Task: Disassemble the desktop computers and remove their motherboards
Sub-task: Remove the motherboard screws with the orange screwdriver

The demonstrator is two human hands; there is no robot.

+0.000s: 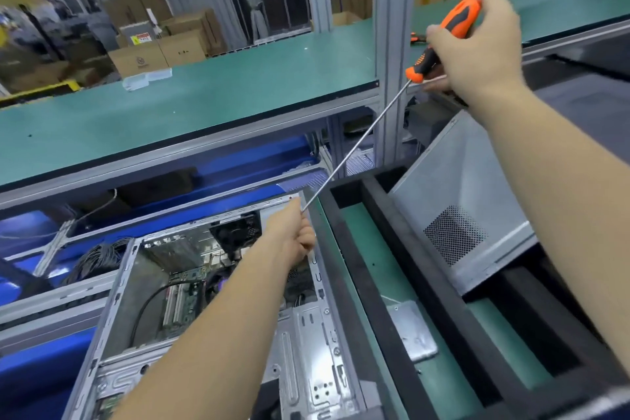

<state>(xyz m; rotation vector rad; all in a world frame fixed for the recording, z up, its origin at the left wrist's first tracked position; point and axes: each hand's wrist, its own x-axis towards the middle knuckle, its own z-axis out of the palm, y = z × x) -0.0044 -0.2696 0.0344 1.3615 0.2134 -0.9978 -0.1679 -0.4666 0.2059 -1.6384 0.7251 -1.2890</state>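
An open desktop case (218,286) lies on its side at lower left, its motherboard (187,297) and a black fan (235,228) visible inside. My right hand (477,51) grips the orange-and-black handle of a long screwdriver (443,41) high at the right. The steel shaft (358,143) slants down-left to the case's far right corner. My left hand (289,239) pinches the shaft's tip there; the tip itself is hidden by the fingers.
A removed grey side panel (467,204) with a perforated patch leans in black foam dividers (392,249) at right. A small metal plate (412,331) lies on the green mat. A green shelf (204,106) runs above; blue bins (41,235) with cables (99,259) sit left.
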